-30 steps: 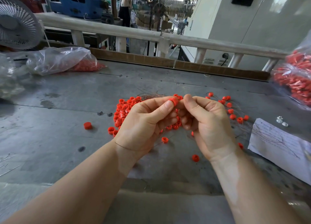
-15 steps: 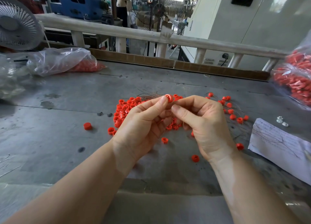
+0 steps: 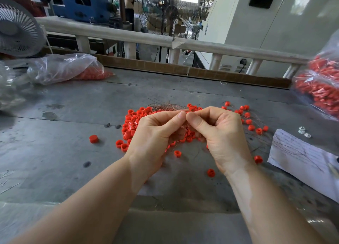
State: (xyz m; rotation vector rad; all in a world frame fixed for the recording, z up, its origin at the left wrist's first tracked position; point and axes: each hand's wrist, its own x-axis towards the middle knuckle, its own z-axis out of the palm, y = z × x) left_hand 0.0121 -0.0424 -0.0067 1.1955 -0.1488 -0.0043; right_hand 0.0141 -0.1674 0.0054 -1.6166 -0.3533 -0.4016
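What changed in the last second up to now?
The left hand and right hand drew together until their thumb tips meet; the red cap the left hand pinched in plain sight is now hidden behind the fingers. The cap pile, left bag and paper stayed put.

The small red caps were little round plastic rings with a hole in the middle. Most lay in a loose heap on the grey bench, and a few sat alone around it, some standing up and some on their sides. A bunch of thin wires, shiny and brownish, lay flat at the far side of the heap and touched the caps, and one bent wire showed between the left hand and the right hand, pinched in their fingers.
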